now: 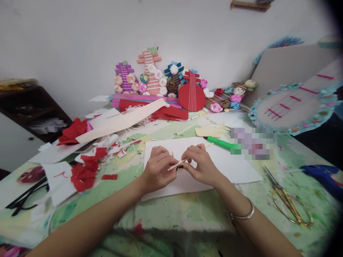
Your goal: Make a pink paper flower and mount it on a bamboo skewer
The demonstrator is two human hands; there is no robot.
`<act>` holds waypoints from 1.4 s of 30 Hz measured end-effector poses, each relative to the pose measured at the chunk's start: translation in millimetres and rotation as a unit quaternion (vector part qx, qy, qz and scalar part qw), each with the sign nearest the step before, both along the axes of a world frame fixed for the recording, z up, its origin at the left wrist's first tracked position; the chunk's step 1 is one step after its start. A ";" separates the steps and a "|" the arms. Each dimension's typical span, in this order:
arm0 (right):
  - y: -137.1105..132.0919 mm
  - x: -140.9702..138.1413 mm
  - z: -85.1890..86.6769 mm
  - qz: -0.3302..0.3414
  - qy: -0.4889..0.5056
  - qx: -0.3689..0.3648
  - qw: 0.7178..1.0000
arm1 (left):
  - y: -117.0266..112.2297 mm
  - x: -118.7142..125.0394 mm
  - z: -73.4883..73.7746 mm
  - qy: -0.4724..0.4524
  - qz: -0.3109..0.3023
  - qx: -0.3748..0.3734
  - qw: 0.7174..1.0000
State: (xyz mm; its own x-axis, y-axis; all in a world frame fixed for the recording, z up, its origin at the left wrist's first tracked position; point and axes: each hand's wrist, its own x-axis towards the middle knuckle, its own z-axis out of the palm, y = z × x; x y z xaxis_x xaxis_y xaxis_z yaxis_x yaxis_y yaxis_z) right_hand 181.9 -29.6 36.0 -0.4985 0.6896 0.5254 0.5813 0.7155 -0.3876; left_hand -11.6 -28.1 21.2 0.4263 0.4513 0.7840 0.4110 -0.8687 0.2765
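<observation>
A thin pale wooden stick [175,166] slants between my two hands, its far end rising to the right. My right hand [205,166] is closed around it, thumb and fingers pinching near its middle. At the lower end, the curled fingers of my left hand [158,169] close on the stick; the fingertips are partly hidden. Beneath both hands lies a white sheet of paper [227,171]. A small pinkish bit shows between the fingers, too small to name. Just beyond my right hand is a green marker [221,143].
Gold-handled scissors [288,201] and a blue glue gun [321,175] lie at right. Red paper scraps [84,175] and black-framed glasses [29,196] sit at left. Behind stand small decorated instruments, including a red lute-shaped one [191,94]. A round, flower-edged instrument [292,110] leans at right.
</observation>
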 end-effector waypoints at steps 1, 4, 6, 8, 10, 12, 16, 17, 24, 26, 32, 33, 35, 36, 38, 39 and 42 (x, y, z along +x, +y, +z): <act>-0.2 0.1 0.6 0.004 0.006 -0.006 1.000 | 0.2 0.1 -0.2 0.001 0.002 0.000 1.000; -0.5 -0.8 1.8 0.002 0.027 -0.018 0.999 | 0.3 0.4 -0.1 0.004 0.006 0.000 1.000; -0.7 -1.8 2.3 -0.006 0.039 -0.026 0.999 | -0.1 0.7 0.6 0.002 0.007 0.003 1.000; -1.2 -2.7 2.6 -0.011 0.048 -0.032 0.998 | -0.9 1.0 1.7 0.000 0.009 0.006 1.000; -1.6 -3.1 2.9 -0.012 0.053 -0.033 0.998 | -2.0 1.2 3.0 0.004 0.011 0.008 1.000; -1.7 -3.2 2.9 -0.009 0.057 -0.032 0.998 | -3.0 1.3 4.1 0.010 0.015 0.011 1.000; -1.4 -2.8 2.4 -0.003 0.057 -0.025 0.998 | -4.1 1.4 5.3 0.019 0.027 0.022 0.999; -1.3 -2.7 2.4 -0.002 0.058 -0.023 0.998 | -4.2 1.5 5.5 0.020 0.026 0.024 0.999; -1.4 -2.6 3.1 -0.003 0.069 -0.006 0.998 | -6.2 3.0 8.6 -0.006 0.017 -0.021 1.000; -1.6 -2.6 3.2 -0.003 0.072 -0.003 0.997 | -7.2 3.1 9.9 -0.011 0.016 -0.040 0.999; -2.4 -2.8 4.4 -0.011 0.065 -0.004 0.998 | -9.0 3.3 12.3 -0.023 0.015 -0.089 0.996; -2.6 -2.8 4.7 -0.012 0.064 -0.004 0.998 | -9.1 3.3 12.4 -0.025 0.014 -0.095 0.995; -2.7 -2.7 4.8 -0.013 0.062 -0.005 0.998 | -9.0 3.3 12.5 -0.026 0.014 -0.103 0.994; -2.6 -2.7 4.7 -0.014 0.062 -0.006 0.998 | -8.8 3.2 12.4 -0.025 0.013 -0.105 0.994; -2.4 -2.7 4.2 -0.015 0.062 -0.007 0.998 | -8.1 2.8 11.8 -0.021 0.010 -0.098 0.995; -2.2 -2.7 4.0 -0.016 0.063 -0.008 0.998 | -7.6 2.5 11.2 -0.020 0.008 -0.090 0.996; -1.7 -2.6 3.6 -0.019 0.068 -0.010 0.997 | -5.8 1.8 8.6 -0.020 0.000 -0.061 0.998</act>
